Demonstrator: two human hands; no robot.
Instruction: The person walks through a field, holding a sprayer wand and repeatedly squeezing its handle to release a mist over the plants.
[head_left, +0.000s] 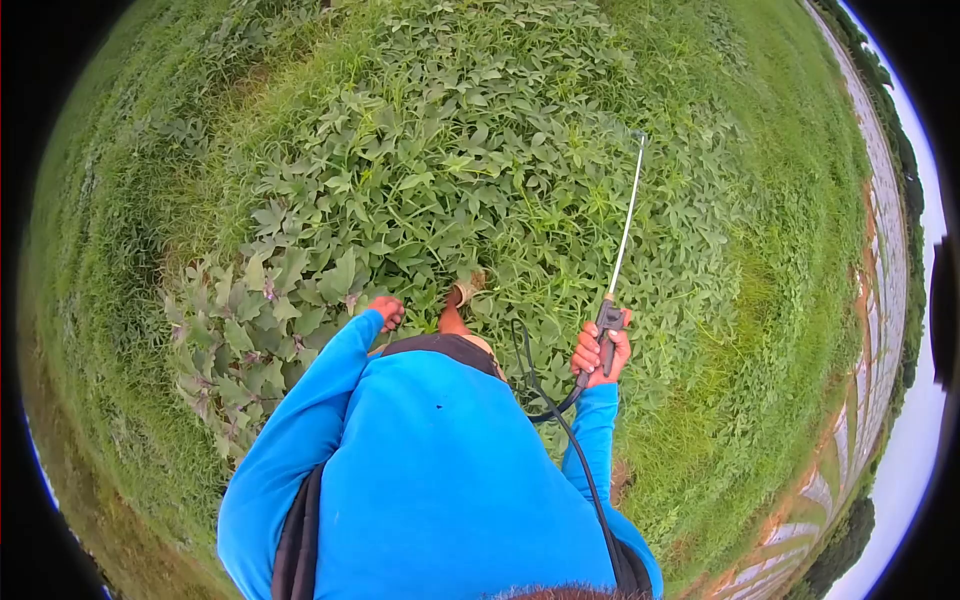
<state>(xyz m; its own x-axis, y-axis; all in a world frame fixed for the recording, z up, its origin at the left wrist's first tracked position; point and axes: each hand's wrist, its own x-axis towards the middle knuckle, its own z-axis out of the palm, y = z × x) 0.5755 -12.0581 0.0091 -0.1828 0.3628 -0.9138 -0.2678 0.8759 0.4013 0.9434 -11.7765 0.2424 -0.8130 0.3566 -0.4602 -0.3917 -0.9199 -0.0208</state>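
Note:
My right hand (602, 354) is wrapped round the grip of a spray wand (625, 230). The wand's thin metal lance points forward and slightly right, its tip over the leaves. A black hose (574, 440) runs from the handle back toward my right side. My left hand (388, 312) is closed in front of my waist, just above the leaves; whether anything is inside its fingers is hidden. Broad-leaved green plants (450, 170) spread out ahead of both hands.
Larger-leaved plants with purplish flowers (250, 330) grow at my left. My foot (462, 292) stands among the leaves. Tall grass (110, 240) covers the left side. Pale sheeted rows (885, 230) lie at the far right. Dark straps (298, 535) cross my sides.

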